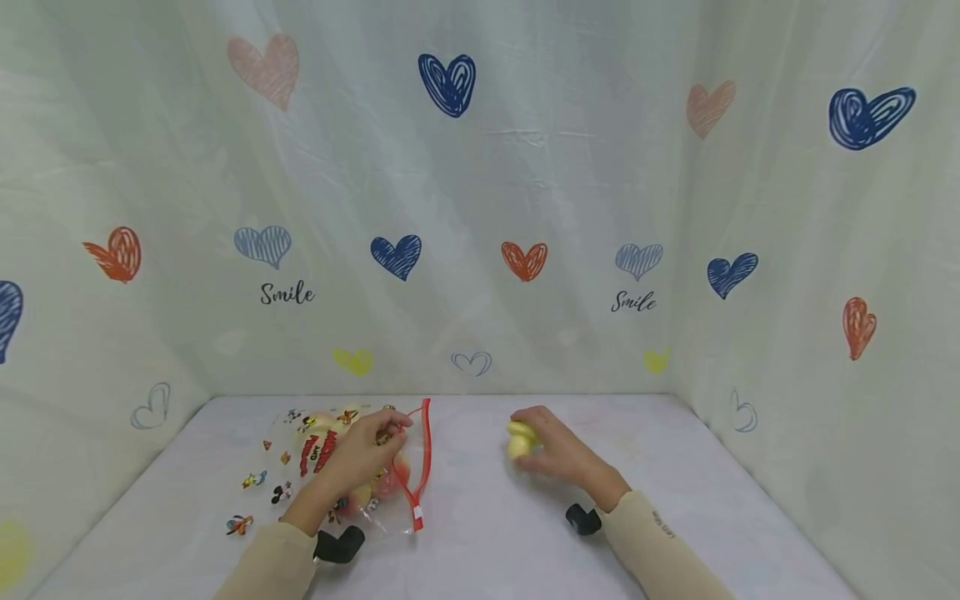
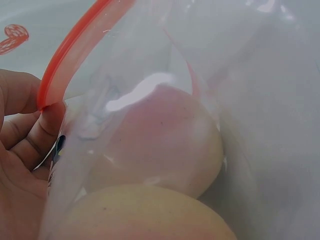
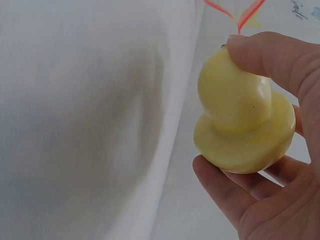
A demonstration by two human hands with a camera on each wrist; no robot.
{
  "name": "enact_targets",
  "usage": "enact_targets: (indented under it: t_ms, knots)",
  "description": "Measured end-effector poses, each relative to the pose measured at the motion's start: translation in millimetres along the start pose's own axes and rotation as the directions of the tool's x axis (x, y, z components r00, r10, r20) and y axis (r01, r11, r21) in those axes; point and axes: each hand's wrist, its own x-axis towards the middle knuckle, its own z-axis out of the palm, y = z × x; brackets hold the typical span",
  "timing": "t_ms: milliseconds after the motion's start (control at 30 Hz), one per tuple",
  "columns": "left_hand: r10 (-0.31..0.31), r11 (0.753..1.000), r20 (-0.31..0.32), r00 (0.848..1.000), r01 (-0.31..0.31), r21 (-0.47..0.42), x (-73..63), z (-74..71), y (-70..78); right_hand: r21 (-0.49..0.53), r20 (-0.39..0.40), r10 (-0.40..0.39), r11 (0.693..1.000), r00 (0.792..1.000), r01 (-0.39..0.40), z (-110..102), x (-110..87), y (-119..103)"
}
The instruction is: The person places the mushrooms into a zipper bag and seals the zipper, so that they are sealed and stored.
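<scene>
At the left of the table lies a clear zip bag (image 1: 397, 523) with a red zip edge and cartoon prints. Pink-and-yellow round fruits (image 2: 160, 135) show through its plastic. My left hand (image 1: 360, 457) pinches the red edge between thumb and fingers, and the mouth stands parted in the head view. To the right of the bag, my right hand (image 1: 558, 450) holds a yellow gourd (image 3: 235, 95) close over the table. Its narrow rounded top sits on a wider base. In the right wrist view the thumb presses on the top and the fingers support the base.
The white table (image 1: 480, 550) meets a pale curtain (image 1: 480, 183) printed with hearts at the back and on both sides. Black wrist straps (image 1: 583, 519) stick out by both sleeves.
</scene>
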Motion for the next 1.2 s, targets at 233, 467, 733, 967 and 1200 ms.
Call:
enact_targets:
  t_ms: [233,467,733,967,1200]
  knots:
    - [-0.001,1.000,-0.002,1.000,0.001,0.005,-0.7,-1.1,-0.5,-0.004,0.032,-0.019,1.000,0.999,0.019,2.3,-0.1,-12.3]
    - [-0.009,1.000,-0.011,1.000,0.009,0.018,-0.6,-0.3,-0.8,-0.015,0.049,-0.044,0.999,0.998,0.044,4.7,1.4,-20.4]
    - [-0.013,1.000,-0.013,1.000,0.014,0.018,0.1,0.3,0.5,-0.015,0.075,-0.091,0.996,0.993,0.092,13.0,2.4,-25.8]
    - [0.000,1.000,-0.010,1.000,0.000,0.019,0.7,0.0,1.4,-0.007,0.105,-0.101,0.995,0.989,0.102,22.5,6.3,-31.9]
    - [-0.001,1.000,-0.002,1.000,0.001,0.008,1.0,0.6,1.2,0.020,0.139,-0.089,0.996,0.986,0.087,31.1,10.1,-42.9]
